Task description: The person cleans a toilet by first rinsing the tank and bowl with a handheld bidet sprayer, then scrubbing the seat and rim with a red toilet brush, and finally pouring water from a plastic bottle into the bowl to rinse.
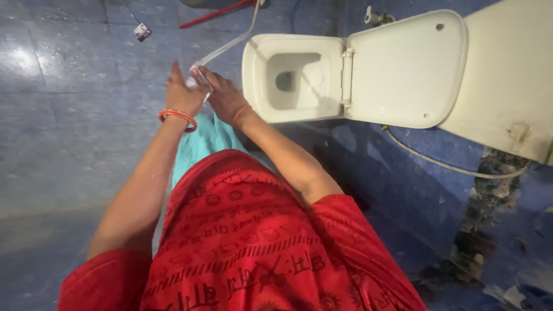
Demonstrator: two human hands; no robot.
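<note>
Floor (63,132): blue tiles, wet sheen upper left. White toilet (299,80) stands on it, lid raised. Small white-and-red object (141,31) lies near top edge; red rod (214,12) beside it. Dark debris (489,230) at right.

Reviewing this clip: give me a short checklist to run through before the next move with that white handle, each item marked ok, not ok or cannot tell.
1. Both hands on the handle: left hand and right hand meet at the lower end of the white handle. Ok.
2. Grip firm: fingers overlap, the hold itself is hidden. Cannot tell.
3. Toilet lid raised: ok.
4. Toilet bowl open and unobstructed: ok.
5. Handle's working end: runs out of the top of the picture. Cannot tell.
6. Floor footing: shiny blue tiles, possibly wet. Cannot tell.
</note>
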